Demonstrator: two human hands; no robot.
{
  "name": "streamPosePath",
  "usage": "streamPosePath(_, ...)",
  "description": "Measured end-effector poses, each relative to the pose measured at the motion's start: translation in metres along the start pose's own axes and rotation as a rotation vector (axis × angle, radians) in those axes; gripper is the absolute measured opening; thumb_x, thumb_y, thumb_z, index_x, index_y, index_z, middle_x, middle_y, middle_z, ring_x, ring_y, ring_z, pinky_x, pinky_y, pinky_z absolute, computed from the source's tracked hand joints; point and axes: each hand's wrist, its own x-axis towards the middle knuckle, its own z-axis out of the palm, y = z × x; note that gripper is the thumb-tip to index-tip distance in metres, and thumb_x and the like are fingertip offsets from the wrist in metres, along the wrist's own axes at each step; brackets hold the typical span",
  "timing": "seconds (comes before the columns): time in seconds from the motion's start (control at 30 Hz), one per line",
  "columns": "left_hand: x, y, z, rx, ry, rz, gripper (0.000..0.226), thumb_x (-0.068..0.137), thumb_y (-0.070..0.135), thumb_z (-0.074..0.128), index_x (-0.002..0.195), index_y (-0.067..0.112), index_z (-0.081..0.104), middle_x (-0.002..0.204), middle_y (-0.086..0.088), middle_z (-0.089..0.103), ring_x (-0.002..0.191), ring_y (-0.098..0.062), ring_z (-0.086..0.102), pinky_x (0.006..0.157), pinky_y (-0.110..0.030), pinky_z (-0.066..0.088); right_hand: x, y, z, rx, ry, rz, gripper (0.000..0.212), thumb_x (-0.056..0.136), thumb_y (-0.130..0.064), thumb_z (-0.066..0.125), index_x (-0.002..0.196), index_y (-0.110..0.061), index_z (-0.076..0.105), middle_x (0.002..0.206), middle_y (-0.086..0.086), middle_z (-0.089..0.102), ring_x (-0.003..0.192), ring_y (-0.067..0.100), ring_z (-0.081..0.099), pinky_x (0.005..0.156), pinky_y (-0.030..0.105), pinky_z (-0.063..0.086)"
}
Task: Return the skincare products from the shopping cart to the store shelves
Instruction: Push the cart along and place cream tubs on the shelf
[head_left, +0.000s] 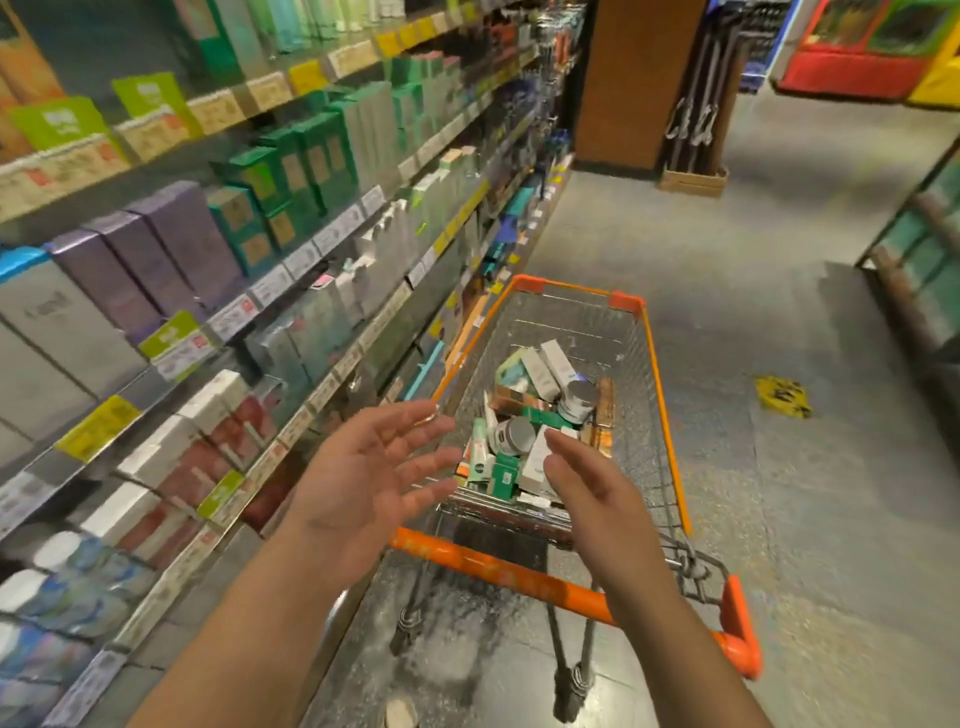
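long metal store shelves (291, 332), tiered and edged with white and yellow price tags, run along the left of the scene from near to far, packed with purple, green, white and grey cartons. right of them, on the speckled grey floor (779, 312), stands a wire shopping cart with orange rim and orange handle bar (670, 395). its handle is nearest, its basket stretches away. a brown square pillar (639, 78) rises at the far end of the shelves. a crumpled yellow scrap (783, 397) lies on the floor right of the cart.

a heap of skincare products (535, 415), white and green boxes, tubes and two silver-lidded round jars, sits in the near end of the cart basket.

the left hand (374, 467) floats above the cart's near left corner, palm turned inward, fingers spread and straight, holding nothing. the right hand (587, 483) hangs over the near edge of the basket, fingers straight and pointing far, also empty. the products lie between and just beyond both hands, a little below the fingertips; whether the right fingertips touch a white box cannot be told. the two hands are apart from each other.
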Motion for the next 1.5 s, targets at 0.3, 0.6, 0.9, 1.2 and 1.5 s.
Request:
streamPosePath(0.3, 0.079, -0.003, 0.017, 0.009, -0.085, -0.095, 0.046, 0.073, 0.037, 0.065, 0.11, 0.01, 0.071, 0.114, -0.013, 0.074, 0.1, -0.035, 0.069, 0.095, -0.051, 0.051, 0.041, 0.011, -0.014, -0.078, 0.144, 0.088, 0.027, 0.093, -0.049, 0.067, 0.119, -0.057, 0.069, 0.135, -0.022, 0.064, 0.132, 0.006, 0.056, 0.116, 0.046, 0.042)
streamPosePath(0.6, 0.175, 0.002, 0.005, 0.022, -0.042, -0.206, 0.03, 0.097, 0.033, 0.055, 0.11, 0.012, 0.072, 0.109, -0.009, 0.077, 0.103, -0.034, 0.069, 0.09, -0.047, 0.054, 0.114, 0.017, 0.008, -0.236, 0.136, 0.158, 0.023, 0.097, -0.047, 0.064, 0.116, -0.06, 0.059, 0.139, -0.023, 0.056, 0.136, 0.006, 0.049, 0.116, 0.043, 0.04)
streamPosePath(0.9, 0.255, -0.016, 0.025, 0.108, 0.034, -0.309, 0.03, 0.097, 0.033, 0.055, 0.113, 0.012, 0.068, 0.105, -0.007, 0.076, 0.094, -0.029, 0.073, 0.092, -0.045, 0.054, 0.213, 0.062, 0.004, -0.322, 0.006, 0.226, 0.04, 0.097, -0.046, 0.066, 0.137, -0.044, 0.059, 0.152, -0.017, 0.05, 0.126, -0.003, 0.052, 0.092, 0.009, 0.039)
streamPosePath(1.2, 0.329, -0.069, 0.032, 0.168, 0.21, -0.427, 0.021, 0.097, 0.03, 0.052, 0.099, 0.017, 0.068, 0.101, -0.004, 0.076, 0.095, -0.028, 0.072, 0.089, -0.041, 0.055, 0.342, 0.181, 0.019, -0.446, -0.192, 0.308, 0.061, 0.094, -0.046, 0.07, 0.149, -0.031, 0.05, 0.156, -0.002, 0.049, 0.139, 0.022, 0.049, 0.096, 0.025, 0.037)
streamPosePath(1.5, 0.375, -0.122, 0.02, 0.141, 0.263, -0.504, 0.028, 0.088, 0.027, 0.059, 0.11, 0.012, 0.066, 0.096, -0.007, 0.075, 0.088, -0.029, 0.066, 0.075, -0.037, 0.055, 0.418, 0.31, 0.059, -0.602, -0.173, 0.233, 0.085, 0.082, -0.038, 0.083, 0.153, -0.013, 0.043, 0.145, 0.018, 0.046, 0.138, 0.034, 0.039, 0.112, 0.033, 0.034)
